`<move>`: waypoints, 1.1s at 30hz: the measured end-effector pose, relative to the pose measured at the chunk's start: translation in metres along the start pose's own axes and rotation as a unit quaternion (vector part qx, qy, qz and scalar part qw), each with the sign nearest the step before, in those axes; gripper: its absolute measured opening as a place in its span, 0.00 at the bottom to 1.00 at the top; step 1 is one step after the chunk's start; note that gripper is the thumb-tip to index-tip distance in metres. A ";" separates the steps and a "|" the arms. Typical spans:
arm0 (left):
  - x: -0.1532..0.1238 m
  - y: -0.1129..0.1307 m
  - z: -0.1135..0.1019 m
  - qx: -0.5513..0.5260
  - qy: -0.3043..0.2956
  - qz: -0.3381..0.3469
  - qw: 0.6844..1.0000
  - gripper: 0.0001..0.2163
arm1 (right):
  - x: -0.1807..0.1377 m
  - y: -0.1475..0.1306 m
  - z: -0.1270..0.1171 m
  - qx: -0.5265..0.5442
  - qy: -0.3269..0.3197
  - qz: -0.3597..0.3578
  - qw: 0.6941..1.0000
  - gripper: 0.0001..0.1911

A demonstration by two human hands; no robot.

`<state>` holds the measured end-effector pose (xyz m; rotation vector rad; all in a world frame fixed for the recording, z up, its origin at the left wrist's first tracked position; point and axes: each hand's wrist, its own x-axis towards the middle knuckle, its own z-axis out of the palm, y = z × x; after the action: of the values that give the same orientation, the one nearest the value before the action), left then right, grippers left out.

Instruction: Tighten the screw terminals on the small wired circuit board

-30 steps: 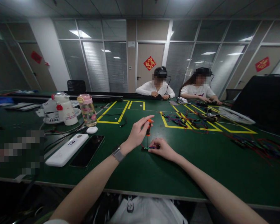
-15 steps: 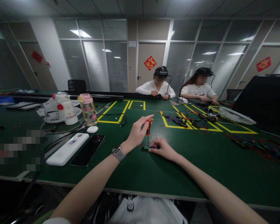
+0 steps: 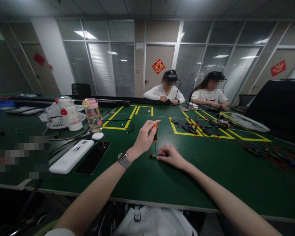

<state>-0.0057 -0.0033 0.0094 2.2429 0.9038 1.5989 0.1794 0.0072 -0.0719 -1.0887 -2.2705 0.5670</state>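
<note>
My left hand point(image 3: 145, 136) is closed around the orange-and-black handle of a screwdriver point(image 3: 155, 137), its forefinger stretched over the top. The screwdriver stands nearly upright, its thin shaft pointing down at a small green circuit board point(image 3: 153, 156) on the green table. Whether the tip sits in a screw is too small to see. From the right, my right hand point(image 3: 171, 156) pinches the board and its dark and reddish wires against the table. My fingers hide part of the board.
Left of my arms lie a white power bank point(image 3: 71, 156), a black phone point(image 3: 93, 158) and a white earbud case point(image 3: 97, 136). Behind them stand a pink-lidded bottle point(image 3: 92, 114) and a white jug point(image 3: 72, 114). Wired boards point(image 3: 186, 126) lie ahead right. Two people sit opposite.
My left hand has shifted very slightly to the left, and the screwdriver handle leans a little differently. My right hand and the circuit board stay in place.
</note>
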 end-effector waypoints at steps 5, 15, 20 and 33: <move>0.001 0.001 0.000 -0.007 -0.008 0.009 1.000 0.14 | 0.000 -0.001 0.000 -0.002 0.001 0.006 1.000 0.05; 0.000 0.001 0.000 0.004 0.028 -0.005 1.000 0.10 | 0.000 0.001 0.000 -0.001 0.002 -0.003 1.000 0.06; -0.001 0.000 0.003 -0.046 0.003 -0.017 0.999 0.13 | 0.000 0.004 0.001 0.003 0.001 -0.006 1.000 0.07; -0.003 0.003 0.003 -0.007 -0.008 0.028 1.000 0.15 | 0.000 0.003 0.001 0.002 0.001 -0.009 1.000 0.07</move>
<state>-0.0031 -0.0069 0.0073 2.2874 0.8310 1.6025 0.1801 0.0090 -0.0744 -1.0658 -2.2739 0.5637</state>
